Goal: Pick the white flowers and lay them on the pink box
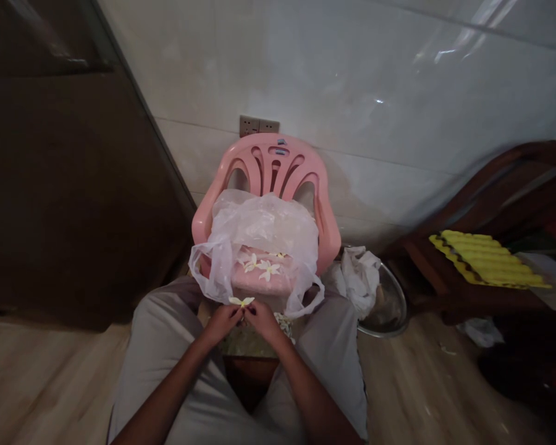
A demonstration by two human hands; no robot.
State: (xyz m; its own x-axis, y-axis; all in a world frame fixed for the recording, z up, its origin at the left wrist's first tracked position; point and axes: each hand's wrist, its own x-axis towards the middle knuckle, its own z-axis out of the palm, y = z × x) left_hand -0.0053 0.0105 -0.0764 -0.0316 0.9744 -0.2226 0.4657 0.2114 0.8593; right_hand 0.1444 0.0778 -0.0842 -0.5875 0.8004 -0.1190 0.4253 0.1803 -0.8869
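Observation:
Between my knees, my left hand (225, 321) and my right hand (260, 316) meet with fingers pinched together. Both hold one pale yellow-white artificial-looking flower (241, 302), its petals spread above the fingertips; its lower part is hidden by the fingers. Just beyond them a clear plastic bag (271, 219) lies open-mouthed over the seat of a pink plastic chair (322, 204). Similar flowers (269, 270) rest in the bag's opening. Below my right hand, a pile of small whitish pieces (285, 326) shows partly, too small to name.
On the right a metal basin (389, 303) stands on the floor with a crumpled white bag (359, 278) at it. A dark wooden bench (433, 272) carries a yellow ridged tray (486, 259). A dark cabinet (74, 185) stands left; a tiled wall (375, 123) with sockets (259, 125) is behind the chair.

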